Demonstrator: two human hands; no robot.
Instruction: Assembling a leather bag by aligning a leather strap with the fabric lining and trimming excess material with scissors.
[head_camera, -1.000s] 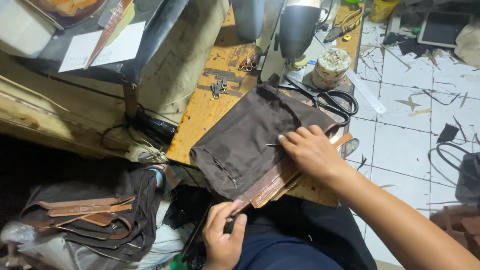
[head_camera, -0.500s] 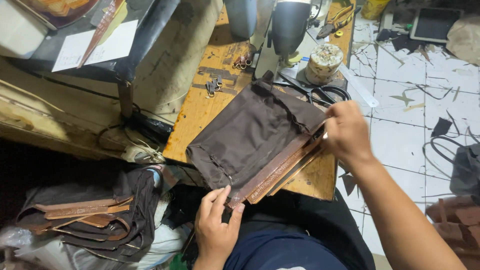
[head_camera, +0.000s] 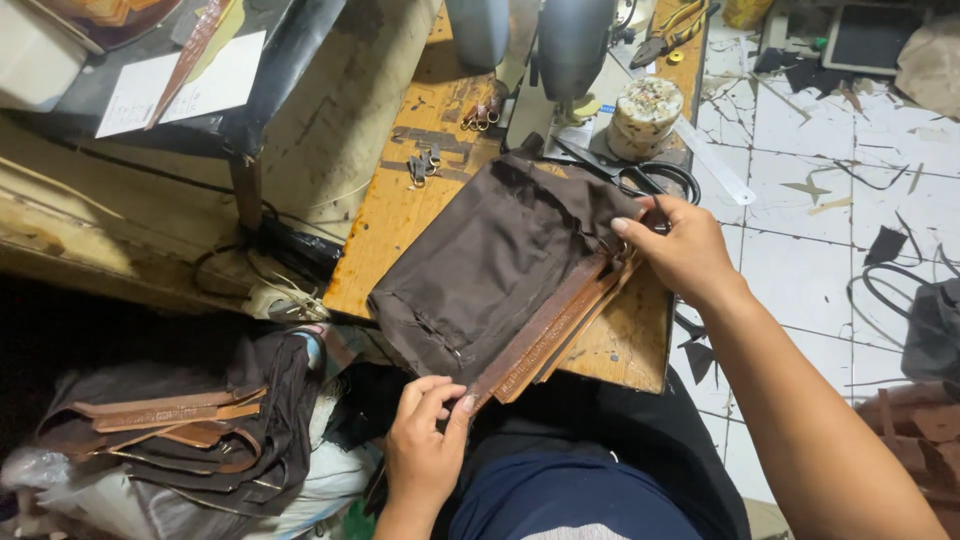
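Two hands' fingers pinching opposite ends of brown leather strips (head_camera: 550, 330): left hand (head_camera: 425, 450) near, right hand (head_camera: 680, 250) far

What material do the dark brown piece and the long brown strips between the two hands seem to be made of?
Dark brown piece: likely woven fabric, matte, with soft folds and creases.
Long brown strips: probably leather or imitation leather, stiff and flat with lighter tan cut edges, held by the left hand and right hand.

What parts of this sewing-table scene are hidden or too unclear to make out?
- Head view: the sewing machine is cut off by the top edge.
- The far ends of the brown strips are covered by the right hand.
- The scissors lie partly under the dark brown fabric.
- Whether the left hand pinches fabric too is unclear.
- The small metal clips are too small to identify.
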